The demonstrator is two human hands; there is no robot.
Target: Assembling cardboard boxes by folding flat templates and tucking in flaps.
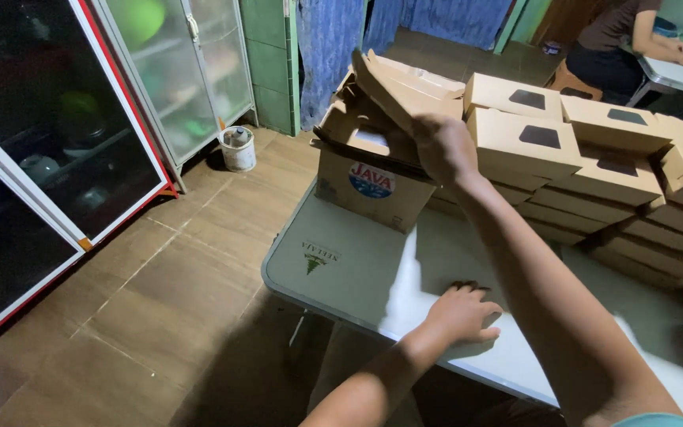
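An open brown cardboard carton stands at the far left corner of the white folding table. Flat brown cardboard blanks stick up out of it. My right hand reaches across the table and its fingers close over the top of these blanks. Palm down, my left hand rests on the table near the front edge with fingers spread and nothing in it. To the right of the carton, folded brown boxes with dark windows are stacked in rows.
More stacked boxes fill the table's right side. Another person sits at a second table at the back right. A glass-door cabinet lines the left wall, with a small white bucket on the tiled floor and a blue curtain behind.
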